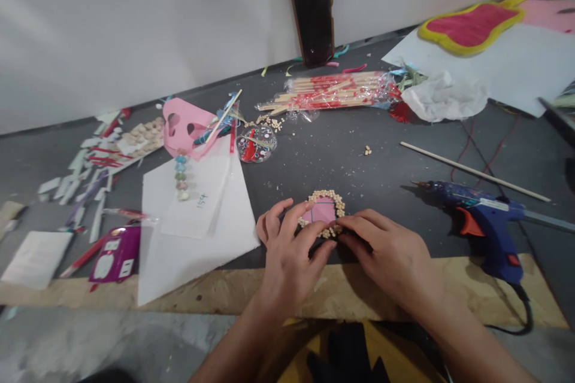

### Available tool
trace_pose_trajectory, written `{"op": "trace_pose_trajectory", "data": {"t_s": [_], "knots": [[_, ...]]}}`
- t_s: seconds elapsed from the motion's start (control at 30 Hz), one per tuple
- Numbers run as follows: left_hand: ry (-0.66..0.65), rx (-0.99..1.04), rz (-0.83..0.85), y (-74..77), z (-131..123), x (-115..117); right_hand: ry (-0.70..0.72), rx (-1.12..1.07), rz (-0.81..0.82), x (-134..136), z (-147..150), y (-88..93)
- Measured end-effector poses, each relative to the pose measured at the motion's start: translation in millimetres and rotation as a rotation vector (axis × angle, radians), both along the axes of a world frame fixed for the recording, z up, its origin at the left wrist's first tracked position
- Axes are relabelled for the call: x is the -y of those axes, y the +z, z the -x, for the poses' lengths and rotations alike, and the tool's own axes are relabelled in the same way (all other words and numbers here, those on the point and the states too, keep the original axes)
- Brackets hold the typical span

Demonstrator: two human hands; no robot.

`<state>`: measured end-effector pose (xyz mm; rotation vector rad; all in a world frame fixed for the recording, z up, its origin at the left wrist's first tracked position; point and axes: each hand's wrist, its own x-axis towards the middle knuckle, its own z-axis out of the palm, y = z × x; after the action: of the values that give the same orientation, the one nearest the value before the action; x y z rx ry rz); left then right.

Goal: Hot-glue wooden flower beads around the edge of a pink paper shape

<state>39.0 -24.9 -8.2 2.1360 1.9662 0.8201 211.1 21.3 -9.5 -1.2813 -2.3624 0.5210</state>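
A small piece of pink card (322, 210), edged with a ring of small pale beads or wooden bits (333, 196), lies on the dark tabletop in front of me. My left hand (294, 236) grips it from the left, with fingers over its left side and thumb and forefinger at the lower edge. At the lower right of the bead ring, my right hand (381, 245) has thumb and fingers pinched together on the rim. The fingertips hide part of that rim. To the right rests a blue hot glue gun (487, 215) with an orange trigger and a glue stick in its back.
A thin wooden stick (476, 172) lies behind the glue gun. Bagged sticks (336, 91) and a propped phone (312, 12) are at the back. White paper (157, 263), a pink cutout (186, 122) and scraps (67, 191) fill the left. A cord (523, 311) hangs near the front edge.
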Motion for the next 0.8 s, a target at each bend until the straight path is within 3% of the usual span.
{"op": "trace_pose_trajectory", "data": {"t_s": [0.8], "knots": [[-0.019,0.015,0.058,-0.5,4.2,0.4,-0.003,0.064,-0.081,2.1,3.7,0.7]]}}
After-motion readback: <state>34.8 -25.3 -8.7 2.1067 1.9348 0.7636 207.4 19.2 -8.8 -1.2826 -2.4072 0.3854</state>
